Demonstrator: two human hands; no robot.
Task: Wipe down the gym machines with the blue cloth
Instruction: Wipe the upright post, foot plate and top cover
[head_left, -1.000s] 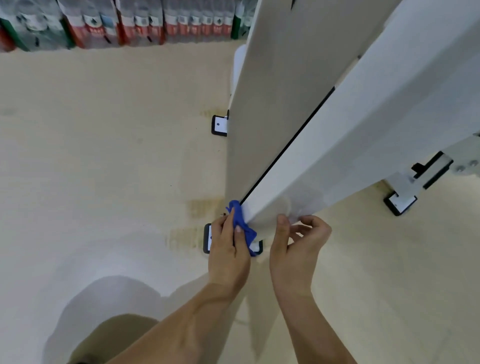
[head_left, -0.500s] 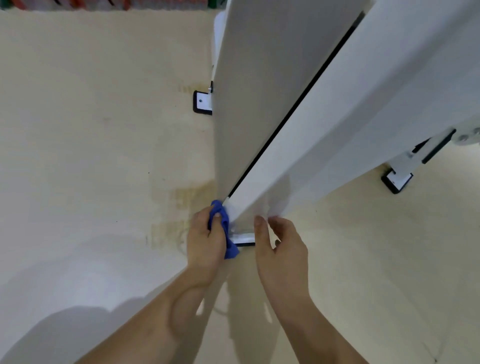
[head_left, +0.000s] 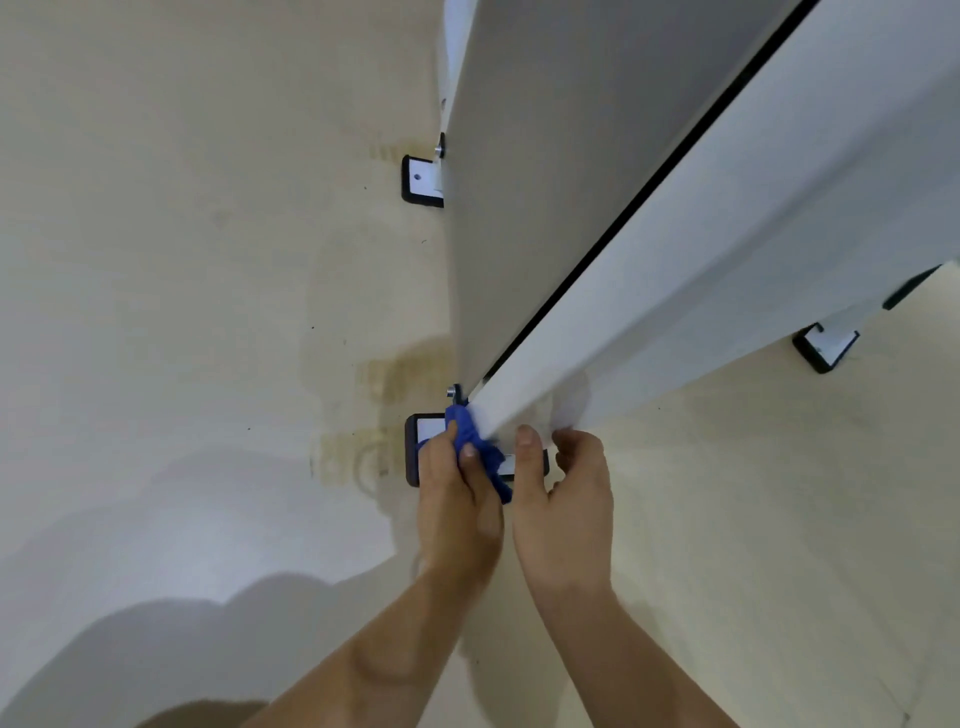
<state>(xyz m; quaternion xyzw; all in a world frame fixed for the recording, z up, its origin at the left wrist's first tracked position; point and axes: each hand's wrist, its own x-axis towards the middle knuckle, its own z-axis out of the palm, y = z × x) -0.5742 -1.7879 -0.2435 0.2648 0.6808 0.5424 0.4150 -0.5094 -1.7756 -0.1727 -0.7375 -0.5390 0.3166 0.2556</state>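
Wiping bottom corner of panel (head_left: 727, 249), 6 o'clock: left hand (head_left: 457, 504) gripping bunched blue cloth (head_left: 491, 462) against it; right hand (head_left: 566, 499), at cloth's 3 o'clock, pinching panel's lower edge. Next, likely: firm stroke upward along edge.

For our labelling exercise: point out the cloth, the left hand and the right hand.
cloth (head_left: 461, 419): head view, bunched top end.
left hand (head_left: 454, 501): head view, back of hand.
right hand (head_left: 563, 501): head view, back of hand.

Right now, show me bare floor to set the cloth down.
Bare floor spreads left of the white panel, between its near foot and far foot. Crowded at the near foot: left hand, right hand, blue cloth.
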